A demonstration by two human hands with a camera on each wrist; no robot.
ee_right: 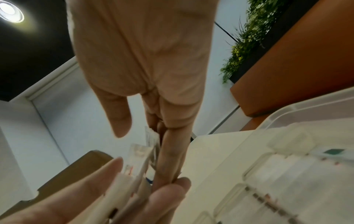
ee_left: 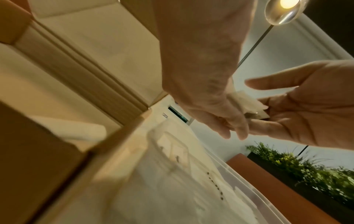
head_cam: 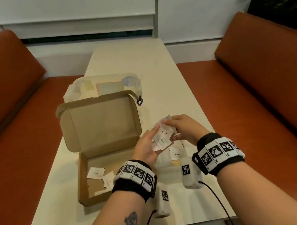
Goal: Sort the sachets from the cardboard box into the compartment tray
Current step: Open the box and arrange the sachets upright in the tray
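Sachets [head_cam: 161, 137] sit in a loose fan between the two hands, raised over the table just to the right of the cardboard box [head_cam: 99, 151]. They are small flat paper packets, white and thin, squarish, with tiny dark print on the faces; the wording is too small to read. The left hand [head_cam: 147, 147] lies palm up beneath the fan, thumb over the top of it and fingers curled under, so the stack is pinched in its grip. The right hand [head_cam: 182, 129] comes in from the other side, thumb and fingertips closed on the upper edge of the packets; from the right wrist view its long fingers [ee_right: 170, 154] press flat against the sachets' sides.

Left of the left hand, the box is plain brown corrugated card with its lid flapped back upright. A few loose sachets [head_cam: 100, 175] lie on its floor, near the left wrist.

Directly below the hands, and partly hidden by them, is the compartment tray [head_cam: 176, 153], clear cloudy plastic with thin dividing walls; white packets already lie in some cells, though which cells is hard to tell. Beyond the box, far from both hands, a translucent plastic container [head_cam: 100, 86] holds pale coloured packs.

Everything rests on a smooth cream table [head_cam: 157, 72], flanked by orange leather-look benches [head_cam: 267, 81]. Both wrists wear black bands with black-and-white square markers.
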